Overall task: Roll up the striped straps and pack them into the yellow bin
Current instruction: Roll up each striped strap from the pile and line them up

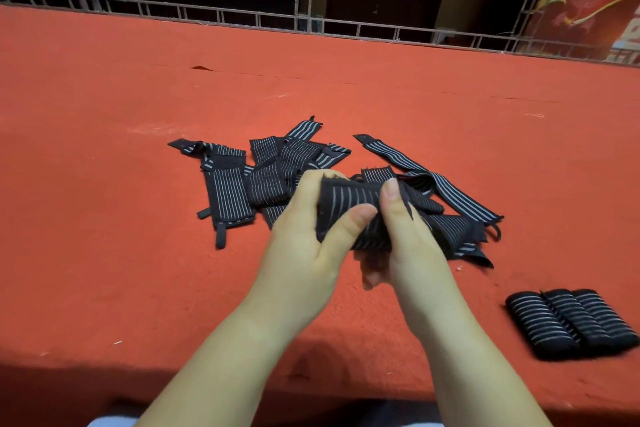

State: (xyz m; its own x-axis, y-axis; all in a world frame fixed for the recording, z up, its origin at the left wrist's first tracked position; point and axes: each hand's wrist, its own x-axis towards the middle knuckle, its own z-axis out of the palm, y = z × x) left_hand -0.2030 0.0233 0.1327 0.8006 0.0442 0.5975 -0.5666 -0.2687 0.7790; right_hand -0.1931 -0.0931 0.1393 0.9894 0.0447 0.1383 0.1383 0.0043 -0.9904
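Both hands, left hand and right hand, grip one half-rolled strap; keep the turns tight and edges level, though its loose tail seems hidden behind.

black straps with white stripes, red-orange table

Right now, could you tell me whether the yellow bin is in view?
No, only the red table, loose straps and three finished rolls show; no yellow bin appears.

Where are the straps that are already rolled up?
Three rolled straps lie side by side on the red table at the lower right, right of the right hand.
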